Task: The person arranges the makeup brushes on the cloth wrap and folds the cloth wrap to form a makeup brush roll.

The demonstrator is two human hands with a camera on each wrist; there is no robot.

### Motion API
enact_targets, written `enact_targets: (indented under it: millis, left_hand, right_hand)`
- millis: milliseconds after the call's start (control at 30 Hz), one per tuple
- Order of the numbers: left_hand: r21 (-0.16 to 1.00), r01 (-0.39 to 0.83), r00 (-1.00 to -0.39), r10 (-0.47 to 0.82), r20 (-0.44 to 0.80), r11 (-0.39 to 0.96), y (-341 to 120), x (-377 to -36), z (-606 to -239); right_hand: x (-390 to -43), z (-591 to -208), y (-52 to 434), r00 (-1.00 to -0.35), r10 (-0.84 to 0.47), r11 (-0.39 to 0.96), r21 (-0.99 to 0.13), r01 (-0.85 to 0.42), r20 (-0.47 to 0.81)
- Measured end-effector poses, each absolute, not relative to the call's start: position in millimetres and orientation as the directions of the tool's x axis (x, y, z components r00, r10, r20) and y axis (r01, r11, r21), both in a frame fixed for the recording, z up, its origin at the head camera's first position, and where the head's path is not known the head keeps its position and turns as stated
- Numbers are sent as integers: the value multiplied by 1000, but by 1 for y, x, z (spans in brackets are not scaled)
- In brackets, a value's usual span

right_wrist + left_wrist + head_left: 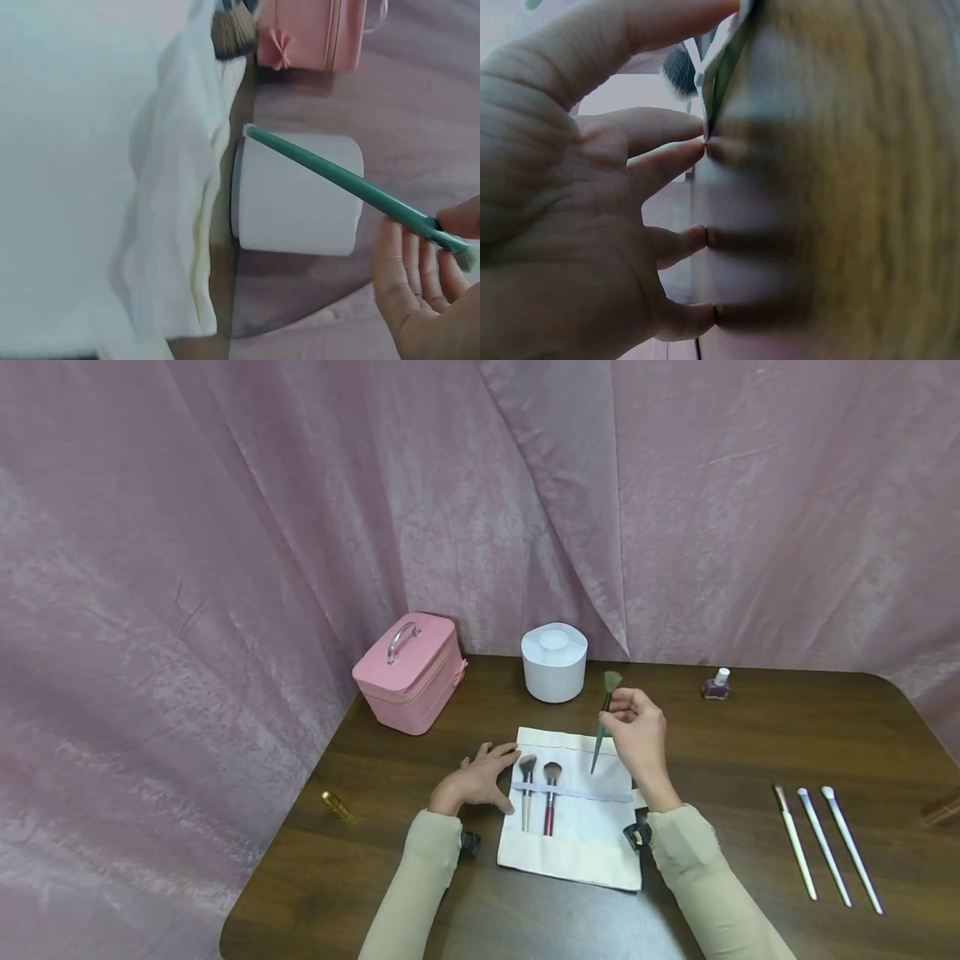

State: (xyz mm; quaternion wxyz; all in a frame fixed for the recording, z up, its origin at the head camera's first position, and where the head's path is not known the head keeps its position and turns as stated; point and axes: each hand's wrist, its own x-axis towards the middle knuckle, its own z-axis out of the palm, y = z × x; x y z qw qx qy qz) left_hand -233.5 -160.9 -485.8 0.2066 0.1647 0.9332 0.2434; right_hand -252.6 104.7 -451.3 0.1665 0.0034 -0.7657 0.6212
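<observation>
My right hand (639, 735) pinches a green-handled makeup brush (337, 174) near its bristle end. The brush hangs above the right part of a white cloth brush roll (568, 862), bristles up and handle tip down. Two makeup brushes lie on the roll under its crosswise strap: a fan-shaped one (527, 767) with a pale handle, and a rounder one (552, 772) with a red handle. At the roll's left edge rests my left hand (477, 778), fingers spread. In the left wrist view, its fingertips (694, 238) touch the table and the cloth's edge.
Behind the roll stand a pink case (408, 672) and a white lidded container (554, 668). A nail polish bottle (717, 685) is at the back right. Three slim brushes (823, 843) lie on the right; a small gold tube (335, 804) lies on the left.
</observation>
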Motion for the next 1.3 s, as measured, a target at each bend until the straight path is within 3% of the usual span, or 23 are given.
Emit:
enact_targets:
  millis: [533, 1300]
  left_hand:
    - [514, 229, -851, 426, -307, 827, -161, -233, -481]
    - [536, 217, -850, 429, -307, 816, -162, -232, -481]
  right_hand:
    - [-257, -467, 88, -988, 125, 177, -982, -63, 86]
    - [-256, -472, 88, -992, 79, 136, -984, 112, -102]
